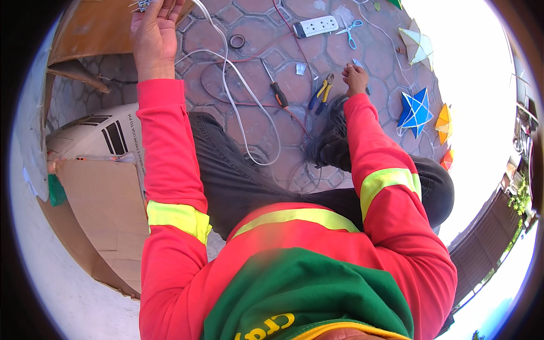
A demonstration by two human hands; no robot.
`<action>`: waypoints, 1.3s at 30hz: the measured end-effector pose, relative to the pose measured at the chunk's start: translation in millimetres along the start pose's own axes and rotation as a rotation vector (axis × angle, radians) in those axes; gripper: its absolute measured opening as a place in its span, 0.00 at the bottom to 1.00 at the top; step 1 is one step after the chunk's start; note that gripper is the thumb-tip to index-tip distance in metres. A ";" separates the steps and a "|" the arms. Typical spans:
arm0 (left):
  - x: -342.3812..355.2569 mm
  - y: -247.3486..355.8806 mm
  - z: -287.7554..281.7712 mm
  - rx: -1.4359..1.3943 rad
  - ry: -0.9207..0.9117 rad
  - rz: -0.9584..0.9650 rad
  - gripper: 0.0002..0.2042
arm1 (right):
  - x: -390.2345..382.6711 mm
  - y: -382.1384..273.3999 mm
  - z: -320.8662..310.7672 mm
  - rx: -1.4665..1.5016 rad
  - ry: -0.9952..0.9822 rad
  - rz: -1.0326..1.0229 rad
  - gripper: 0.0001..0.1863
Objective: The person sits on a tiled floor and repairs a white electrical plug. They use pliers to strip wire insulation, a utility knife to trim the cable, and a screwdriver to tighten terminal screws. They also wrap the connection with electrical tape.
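While the left hand (161,35) pinches a wiry part (143,5) at the upper edge, its fingertips are partly cropped; the grip seems meant to steady it. Right hand (356,78): fingers curled by a pale scrap (356,62); cannot tell whether it is gripped. Pliers (322,91) lie just left of this hand, screwdriver (277,92) farther left, scissors (351,35) beyond, presumably placed for easy reach. White cable (225,56) loops right of the left hand, apparently slack. Writing: dark print on the box (93,139) nearer the body than the left hand; yellow lettering on the shirt (311,283).
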State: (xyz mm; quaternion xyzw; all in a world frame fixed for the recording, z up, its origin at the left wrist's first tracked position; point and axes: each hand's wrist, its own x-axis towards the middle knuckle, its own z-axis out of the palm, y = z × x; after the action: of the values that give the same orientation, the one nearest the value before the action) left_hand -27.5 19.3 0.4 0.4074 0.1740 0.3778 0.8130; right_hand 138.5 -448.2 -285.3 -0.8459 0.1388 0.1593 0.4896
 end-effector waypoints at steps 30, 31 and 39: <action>8.2 -65.6 48.0 0.199 -0.152 -0.052 0.10 | -33.4 -60.9 -132.0 0.408 0.517 -0.025 0.07; 8.1 -66.3 50.9 0.198 -0.154 -0.052 0.11 | -36.7 -58.2 -138.7 0.416 0.521 -0.033 0.08; 21.7 -42.6 25.1 0.305 -0.055 0.020 0.10 | -69.8 -40.3 -29.2 -0.268 -0.001 -0.155 0.12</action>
State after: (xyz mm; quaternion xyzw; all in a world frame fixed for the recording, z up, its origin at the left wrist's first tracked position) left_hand 21.6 6.2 -17.6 0.5381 0.2032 0.3436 0.7423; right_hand 94.5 -448.7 -211.7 -0.9119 0.0505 0.1385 0.3831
